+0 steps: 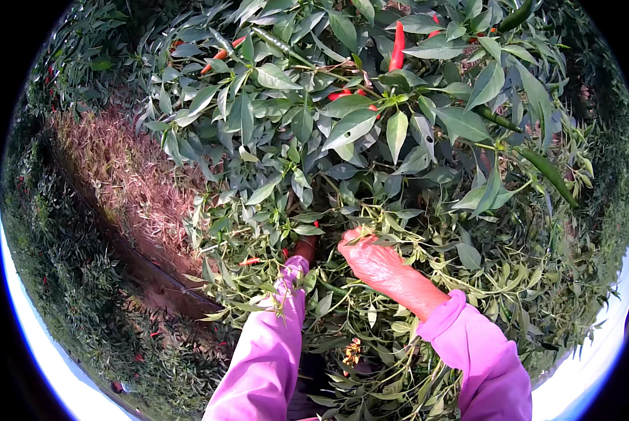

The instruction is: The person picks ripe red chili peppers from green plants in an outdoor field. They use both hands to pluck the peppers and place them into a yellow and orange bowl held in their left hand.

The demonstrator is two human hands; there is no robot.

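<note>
Both my arms, in pink-purple sleeves, reach into a leafy chili plant (349,130). My left hand (305,247) is sunk among the leaves; its fingers are hidden, so what it touches does not show. Close to its wrist hangs a small red chili (250,262). Just to the right, my right hand (372,261) is bent at the knuckles, with the fingers curled down into the foliage. Leaves and the hand itself cover the fingertips, and anything in them cannot be made out.
Higher on the plant stands a bright red chili (397,48). Long green chilies, one of them a curved green chili (549,175), hang at the right. Dry straw-covered soil (136,165) runs along the left, beside a dark edge and another row of plants (55,259).
</note>
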